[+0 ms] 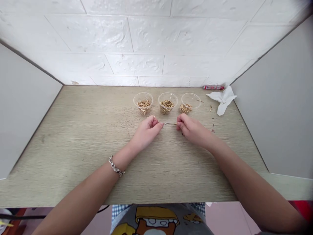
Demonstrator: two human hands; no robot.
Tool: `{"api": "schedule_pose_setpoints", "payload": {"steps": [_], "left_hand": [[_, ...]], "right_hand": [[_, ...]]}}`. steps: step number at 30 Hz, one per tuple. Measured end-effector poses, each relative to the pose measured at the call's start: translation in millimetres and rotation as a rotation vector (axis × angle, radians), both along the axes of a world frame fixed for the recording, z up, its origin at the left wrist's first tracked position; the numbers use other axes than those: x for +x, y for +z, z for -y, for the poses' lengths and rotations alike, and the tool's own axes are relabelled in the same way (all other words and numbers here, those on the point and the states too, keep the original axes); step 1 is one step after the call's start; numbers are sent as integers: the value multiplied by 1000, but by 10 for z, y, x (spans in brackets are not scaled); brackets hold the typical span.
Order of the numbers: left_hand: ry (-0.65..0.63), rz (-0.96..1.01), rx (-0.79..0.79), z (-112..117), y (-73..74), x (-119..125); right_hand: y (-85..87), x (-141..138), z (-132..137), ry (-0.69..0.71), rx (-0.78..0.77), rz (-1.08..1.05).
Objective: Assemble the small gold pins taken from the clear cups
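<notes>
My left hand [148, 131] is closed, and a small gold-coloured metal pin [154, 117] sticks up from its curled fingers. Opposite it, my right hand [193, 129] pinches another short gold-coloured pin [175, 123], whose end points towards the left hand. Between the two hands, close to the left thumb tip, lies a thin whitish strip [168, 123]; whether it is held I cannot tell. Just beyond the hands stand a left clear cup [143, 94], a middle clear cup [168, 94] and a right clear cup [191, 94], each holding small gold-coloured metal pieces. The right cup looks tilted.
A crumpled white tissue [223, 99] and a red patterned tube [213, 87] lie at the back right. Near them are a loose gold piece [210, 108] and small dark bits [213, 125]. Grey panels flank the wooden table [73, 147], with a white brick-patterned wall behind.
</notes>
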State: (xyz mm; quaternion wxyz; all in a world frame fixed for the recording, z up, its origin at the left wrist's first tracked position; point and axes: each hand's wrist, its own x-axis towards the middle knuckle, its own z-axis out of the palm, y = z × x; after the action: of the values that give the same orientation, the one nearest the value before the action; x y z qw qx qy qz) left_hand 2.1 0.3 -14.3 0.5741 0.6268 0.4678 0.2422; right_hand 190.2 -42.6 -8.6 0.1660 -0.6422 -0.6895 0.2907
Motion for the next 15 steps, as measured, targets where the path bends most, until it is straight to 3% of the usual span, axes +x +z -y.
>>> {"api": "schedule_pose_setpoints", "payload": {"steps": [7, 15], "left_hand": [[-27, 322, -359, 68, 43, 46], [-19, 402, -482, 63, 4, 29]], "right_hand": [[66, -212, 128, 100, 131, -12], [0, -263, 166, 147, 260, 190]]}}
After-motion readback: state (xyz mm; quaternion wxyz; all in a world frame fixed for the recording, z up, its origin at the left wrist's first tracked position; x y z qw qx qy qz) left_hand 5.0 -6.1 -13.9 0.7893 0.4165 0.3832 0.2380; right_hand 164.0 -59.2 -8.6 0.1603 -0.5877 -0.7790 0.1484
